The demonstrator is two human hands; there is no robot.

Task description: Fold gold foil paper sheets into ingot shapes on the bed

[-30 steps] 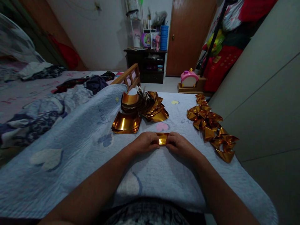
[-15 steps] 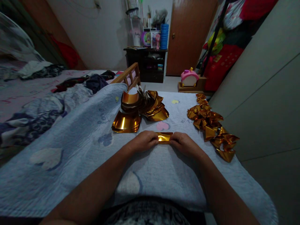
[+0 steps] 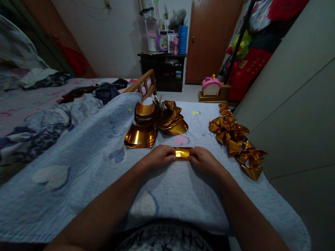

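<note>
Between my hands is a narrow folded strip of shiny gold foil paper (image 3: 182, 153), lying level just over the light blue quilt (image 3: 180, 195). My left hand (image 3: 162, 156) pinches its left end and my right hand (image 3: 202, 157) pinches its right end; the fingers cover both ends. Beyond my left hand lies a fanned stack of gold foil sheets (image 3: 141, 135), with more curled and overlapping sheets (image 3: 172, 122) beside it. To the right of my right hand, folded gold foil pieces (image 3: 230, 132) form a long heap along the quilt's right side.
A wooden bed rail (image 3: 146, 83) stands behind the foil sheets. Crumpled clothes and bedding (image 3: 86, 104) are on the left. A pale cabinet (image 3: 300, 122) borders the right edge. Farther back are a dark shelf unit (image 3: 162, 69), a pink toy case (image 3: 211, 86) and a brown door (image 3: 211, 42).
Both hands keep their pinch on the foil strip at nearly the same spot. Only a tiny shift of the view shows.
</note>
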